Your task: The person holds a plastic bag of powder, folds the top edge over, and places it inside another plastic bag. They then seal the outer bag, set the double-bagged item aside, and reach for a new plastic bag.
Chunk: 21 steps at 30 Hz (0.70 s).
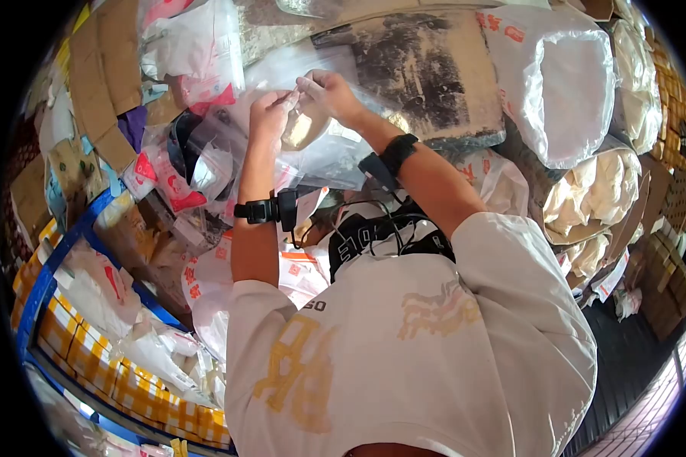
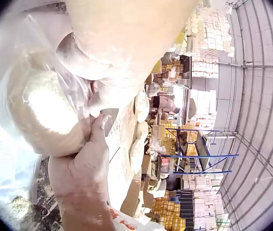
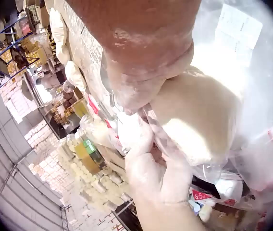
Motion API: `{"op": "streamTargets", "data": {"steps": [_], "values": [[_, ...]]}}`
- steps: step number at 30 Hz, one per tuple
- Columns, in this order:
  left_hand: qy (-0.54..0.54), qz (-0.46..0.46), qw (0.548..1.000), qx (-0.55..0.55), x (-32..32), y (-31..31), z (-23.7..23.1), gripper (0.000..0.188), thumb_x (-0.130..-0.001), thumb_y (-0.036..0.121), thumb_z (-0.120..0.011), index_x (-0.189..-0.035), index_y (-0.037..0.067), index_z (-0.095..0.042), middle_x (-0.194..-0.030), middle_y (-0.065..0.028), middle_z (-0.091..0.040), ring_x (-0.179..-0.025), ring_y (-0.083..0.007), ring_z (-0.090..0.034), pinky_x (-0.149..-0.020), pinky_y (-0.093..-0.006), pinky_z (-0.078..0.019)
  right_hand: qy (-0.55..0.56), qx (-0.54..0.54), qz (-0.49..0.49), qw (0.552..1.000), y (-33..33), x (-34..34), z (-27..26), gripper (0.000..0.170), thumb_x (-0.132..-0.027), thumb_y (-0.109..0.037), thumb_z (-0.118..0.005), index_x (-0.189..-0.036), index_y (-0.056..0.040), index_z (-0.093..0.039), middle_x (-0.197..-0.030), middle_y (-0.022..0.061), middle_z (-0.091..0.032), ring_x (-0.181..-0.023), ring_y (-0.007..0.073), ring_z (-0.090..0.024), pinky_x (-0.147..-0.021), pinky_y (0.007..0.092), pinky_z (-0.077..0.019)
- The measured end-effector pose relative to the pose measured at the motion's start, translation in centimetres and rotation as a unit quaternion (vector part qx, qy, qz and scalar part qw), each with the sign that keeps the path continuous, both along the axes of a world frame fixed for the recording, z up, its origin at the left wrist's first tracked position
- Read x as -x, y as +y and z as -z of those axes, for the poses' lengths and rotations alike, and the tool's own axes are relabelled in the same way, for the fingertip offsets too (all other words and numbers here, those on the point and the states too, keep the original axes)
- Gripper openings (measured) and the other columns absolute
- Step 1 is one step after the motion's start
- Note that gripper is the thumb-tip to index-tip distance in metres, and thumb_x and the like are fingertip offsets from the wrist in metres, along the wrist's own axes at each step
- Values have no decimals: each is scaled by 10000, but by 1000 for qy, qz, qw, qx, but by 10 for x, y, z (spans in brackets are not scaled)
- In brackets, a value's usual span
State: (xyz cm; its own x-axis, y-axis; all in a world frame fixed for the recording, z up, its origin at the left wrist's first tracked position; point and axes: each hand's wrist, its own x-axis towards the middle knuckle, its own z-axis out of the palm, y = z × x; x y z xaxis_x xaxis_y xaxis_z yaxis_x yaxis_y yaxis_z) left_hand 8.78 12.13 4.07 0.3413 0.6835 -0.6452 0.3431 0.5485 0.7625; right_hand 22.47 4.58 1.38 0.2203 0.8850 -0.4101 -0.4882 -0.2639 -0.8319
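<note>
A clear plastic bag (image 1: 305,131) with a pale beige filling hangs between both hands in the head view. My left hand (image 1: 270,118) pinches the bag's gathered top from the left. Fingertips meeting it, my right hand (image 1: 332,97) pinches the same top from the right. Seen from the left wrist, the filled bag (image 2: 40,106) bulges round and sunlit beside the fingers. The right wrist view shows the bag (image 3: 199,110) below the right hand, its mouth bunched between the fingertips, which hide part of it. Loose clear plastic bags (image 1: 320,164) lie underneath.
Beyond the hands lies a dark-stained brown board (image 1: 419,72). An open white-lined sack (image 1: 575,91) stands at the right, near sacks of beige contents (image 1: 591,190). Red-and-white packets (image 1: 183,183) and cardboard (image 1: 103,68) crowd the left, with a blue metal frame (image 1: 42,286) nearer.
</note>
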Motion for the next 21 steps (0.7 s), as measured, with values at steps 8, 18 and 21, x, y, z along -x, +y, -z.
{"op": "streamTargets", "data": {"steps": [8,18,21], "values": [[59,89,983,-149,15,-4,8,159,-911,135,-686,-937,-18,-720,-774,-44,-697,-691,-94,-607,-649,-255,-462,-15,-26,47,998,1,8,21,179,-955,-175,-661,-853,-32,-628,-791,3,-645,-722,75,-572,-656,247,-474],[112,102,958,-244,27,-11,2,167,-901,160,-682,-970,12,-715,-812,-107,-718,-702,-139,-648,-666,-295,-496,30,-27,-31,999,-7,-1,3,195,-977,-192,-630,-940,-11,-692,-833,-13,-671,-774,69,-589,-670,228,-476],[59,52,932,-353,19,-19,-2,164,-880,156,-708,-981,27,-709,-840,-110,-720,-719,-172,-672,-683,-304,-509,16,-3,-10,1000,-6,0,1,221,-975,-199,-635,-893,-6,-704,-809,-18,-664,-745,64,-575,-647,232,-470]]}}
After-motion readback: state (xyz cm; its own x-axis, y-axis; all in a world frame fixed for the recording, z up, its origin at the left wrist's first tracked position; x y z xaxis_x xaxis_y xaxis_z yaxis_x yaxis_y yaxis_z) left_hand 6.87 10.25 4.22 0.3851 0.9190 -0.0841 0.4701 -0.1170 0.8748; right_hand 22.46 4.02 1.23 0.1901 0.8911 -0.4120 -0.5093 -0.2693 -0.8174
